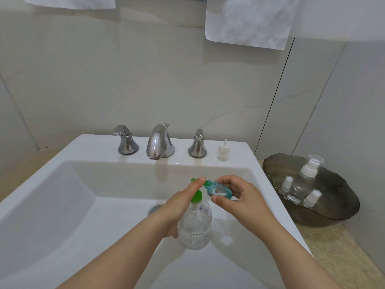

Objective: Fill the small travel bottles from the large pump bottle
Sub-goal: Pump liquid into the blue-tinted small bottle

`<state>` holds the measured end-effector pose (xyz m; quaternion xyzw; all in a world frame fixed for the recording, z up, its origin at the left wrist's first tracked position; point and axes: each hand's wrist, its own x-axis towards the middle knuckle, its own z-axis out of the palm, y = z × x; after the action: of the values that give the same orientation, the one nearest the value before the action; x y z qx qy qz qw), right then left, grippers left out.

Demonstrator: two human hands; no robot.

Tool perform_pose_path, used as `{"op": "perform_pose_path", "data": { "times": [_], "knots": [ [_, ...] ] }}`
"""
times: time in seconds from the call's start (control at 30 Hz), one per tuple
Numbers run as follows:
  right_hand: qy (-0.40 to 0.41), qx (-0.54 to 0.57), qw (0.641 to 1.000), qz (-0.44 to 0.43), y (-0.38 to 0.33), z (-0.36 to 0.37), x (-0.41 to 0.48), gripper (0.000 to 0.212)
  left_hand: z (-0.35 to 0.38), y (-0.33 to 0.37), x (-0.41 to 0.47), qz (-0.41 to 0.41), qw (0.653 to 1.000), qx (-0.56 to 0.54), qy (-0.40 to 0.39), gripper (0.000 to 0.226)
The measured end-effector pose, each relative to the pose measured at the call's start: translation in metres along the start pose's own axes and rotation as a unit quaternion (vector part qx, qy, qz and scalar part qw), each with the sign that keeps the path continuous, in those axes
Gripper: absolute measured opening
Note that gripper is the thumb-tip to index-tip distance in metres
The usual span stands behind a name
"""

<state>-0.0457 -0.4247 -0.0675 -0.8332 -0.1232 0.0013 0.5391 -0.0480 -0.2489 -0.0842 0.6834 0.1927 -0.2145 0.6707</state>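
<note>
A large clear pump bottle point(194, 226) with a green pump head stands in the white sink point(62, 195). My left hand point(183, 203) presses on top of the pump head with straight fingers. My right hand point(237, 197) pinches a small teal travel bottle point(218, 189), tilted with its mouth against the green spout point(207, 182). A little clear liquid lies inside it. A white spray cap point(223, 152) stands on the sink ledge to the right of the taps.
A chrome faucet point(159, 142) with two handles sits on the back ledge. A dark glass tray point(325, 213) on the counter at right holds three clear bottles with white caps. White towels point(250, 19) hang on the wall above.
</note>
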Motion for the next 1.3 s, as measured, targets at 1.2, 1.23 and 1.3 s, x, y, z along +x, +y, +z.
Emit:
{"op": "perform_pose_path", "data": {
  "times": [1.2,1.23,1.3],
  "knots": [
    [0.004,-0.012,1.0,-0.005,0.002,0.001,0.002,0.03,0.006,0.006,-0.014,0.003,0.999,0.027,0.03,0.108],
    [0.005,-0.01,1.0,-0.005,0.001,0.001,0.001,0.03,0.006,0.006,-0.013,0.013,0.999,0.028,0.034,0.098],
    [0.006,-0.009,1.0,-0.005,0.001,0.0,0.001,0.03,0.006,0.004,-0.008,0.032,0.998,0.029,0.046,0.078]
  ]
}}
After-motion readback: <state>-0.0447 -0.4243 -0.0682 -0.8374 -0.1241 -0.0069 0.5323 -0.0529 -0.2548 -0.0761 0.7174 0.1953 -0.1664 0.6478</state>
